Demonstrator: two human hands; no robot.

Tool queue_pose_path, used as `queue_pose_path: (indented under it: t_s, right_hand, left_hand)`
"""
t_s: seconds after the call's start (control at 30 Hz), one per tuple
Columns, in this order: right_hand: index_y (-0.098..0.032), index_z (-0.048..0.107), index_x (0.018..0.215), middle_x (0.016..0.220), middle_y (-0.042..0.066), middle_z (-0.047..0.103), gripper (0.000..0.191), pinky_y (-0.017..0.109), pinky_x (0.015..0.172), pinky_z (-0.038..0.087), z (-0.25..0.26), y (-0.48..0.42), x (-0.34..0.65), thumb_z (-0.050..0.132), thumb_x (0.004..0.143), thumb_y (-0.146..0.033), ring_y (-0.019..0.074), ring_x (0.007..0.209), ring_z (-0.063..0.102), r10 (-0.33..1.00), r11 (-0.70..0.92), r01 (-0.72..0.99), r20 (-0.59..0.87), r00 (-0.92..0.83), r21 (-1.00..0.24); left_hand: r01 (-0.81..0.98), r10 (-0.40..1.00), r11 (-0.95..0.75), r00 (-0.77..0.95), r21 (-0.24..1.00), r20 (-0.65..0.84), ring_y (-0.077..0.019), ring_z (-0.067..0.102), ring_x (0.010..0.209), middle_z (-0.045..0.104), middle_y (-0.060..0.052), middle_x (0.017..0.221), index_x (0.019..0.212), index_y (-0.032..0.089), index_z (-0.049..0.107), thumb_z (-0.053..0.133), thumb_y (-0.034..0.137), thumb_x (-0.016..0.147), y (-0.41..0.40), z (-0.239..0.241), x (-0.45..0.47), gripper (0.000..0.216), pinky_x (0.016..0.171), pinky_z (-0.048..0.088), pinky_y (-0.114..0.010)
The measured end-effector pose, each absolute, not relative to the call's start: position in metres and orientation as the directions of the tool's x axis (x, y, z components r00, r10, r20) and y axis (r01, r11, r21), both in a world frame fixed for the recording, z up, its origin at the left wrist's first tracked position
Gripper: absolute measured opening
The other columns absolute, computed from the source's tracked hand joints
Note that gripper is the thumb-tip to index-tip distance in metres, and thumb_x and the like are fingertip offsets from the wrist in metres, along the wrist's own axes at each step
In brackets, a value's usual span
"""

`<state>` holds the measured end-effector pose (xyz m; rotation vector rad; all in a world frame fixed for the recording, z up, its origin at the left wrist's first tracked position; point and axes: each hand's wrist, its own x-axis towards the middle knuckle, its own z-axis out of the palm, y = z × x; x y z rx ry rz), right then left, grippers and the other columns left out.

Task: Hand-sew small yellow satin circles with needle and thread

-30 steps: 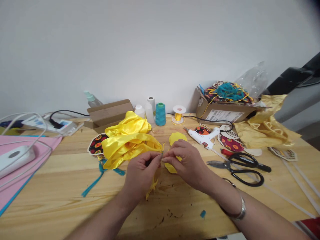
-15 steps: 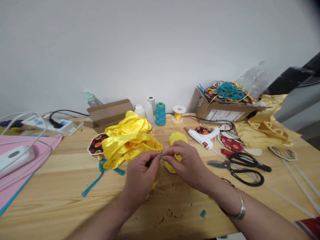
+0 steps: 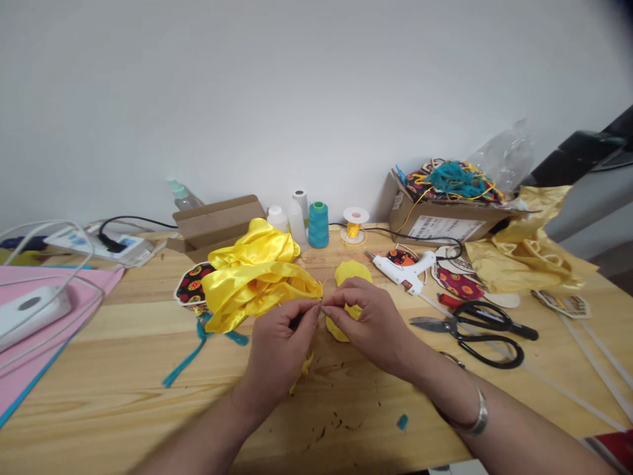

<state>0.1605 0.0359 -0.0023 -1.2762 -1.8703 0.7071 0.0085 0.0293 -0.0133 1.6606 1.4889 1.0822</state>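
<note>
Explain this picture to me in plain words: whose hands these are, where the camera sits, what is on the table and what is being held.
There is no machine here. The camera sits on a person's head and looks down at their own two bare hands over a wooden table. The left hand and right hand meet fingertip to fingertip, pinching something small at the edge of the yellow satin cloth; what it is cannot be made out. A round yellow piece lies behind the right hand. To the right lie a white glue gun and black scissors. At the back stand a teal thread spool and a cardboard box of scraps.
</note>
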Motion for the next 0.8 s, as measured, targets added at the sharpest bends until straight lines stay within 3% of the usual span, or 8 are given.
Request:
queue_pose_path:
  t_s: [0.17, 0.3, 0.57, 0.8]
  right_hand:
    - [-0.019, 0.071, 0.076, 0.076, 0.001, 0.064, 0.01, 0.027, 0.072, 0.043, -0.0008, 0.0373, 0.1604, 0.062, 0.079, -0.015, 0.0132, 0.077, 0.058, 0.941, 0.336, 0.505, 0.26, -0.217, -0.795]
    - [-0.019, 0.071, 0.075, 0.075, 0.001, 0.064, 0.01, 0.028, 0.071, 0.043, 0.0005, 0.0369, 0.1605, 0.062, 0.079, -0.016, 0.0136, 0.077, 0.058, 0.945, 0.322, 0.508, 0.243, -0.217, -0.799]
    - [-0.02, 0.072, 0.082, 0.078, 0.001, 0.065, 0.013, 0.029, 0.072, 0.044, -0.0009, 0.0371, 0.1621, 0.06, 0.079, -0.013, 0.0143, 0.078, 0.058, 0.944, 0.328, 0.503, 0.262, -0.2, -0.8]
    - [-0.02, 0.072, 0.081, 0.078, 0.002, 0.065, 0.013, 0.029, 0.072, 0.044, -0.0002, 0.037, 0.1632, 0.059, 0.082, -0.017, 0.015, 0.078, 0.058, 0.937, 0.347, 0.507, 0.276, -0.212, -0.789]
  left_hand:
    - [0.416, 0.996, -0.09, 0.024, 0.905, 0.087, -0.013, 0.063, 0.061, 0.071, 0.002, 0.063, 0.072, 0.019, 0.072, 0.059, 0.025, 0.076, 0.0287, -0.0102, 0.0089, 0.015, 0.06, 0.048, -0.02]
    - [0.383, 0.999, -0.035, 0.019, 0.923, 0.03, -0.0156, 0.066, 0.068, 0.074, 0.0, 0.071, 0.074, 0.019, 0.073, 0.059, 0.027, 0.076, 0.0287, -0.0089, 0.0095, 0.016, 0.064, 0.05, -0.023]
    - [0.405, 0.998, -0.055, -0.006, 0.913, 0.063, -0.0135, 0.062, 0.06, 0.07, 0.001, 0.061, 0.062, 0.019, 0.07, 0.06, 0.026, 0.074, 0.0305, -0.0053, 0.0101, 0.016, 0.059, 0.048, -0.021]
    - [0.407, 0.999, -0.043, 0.011, 0.913, 0.042, -0.0134, 0.061, 0.059, 0.069, 0.002, 0.06, 0.063, 0.02, 0.069, 0.06, 0.029, 0.075, 0.0314, -0.0077, 0.0085, 0.018, 0.058, 0.047, -0.021]
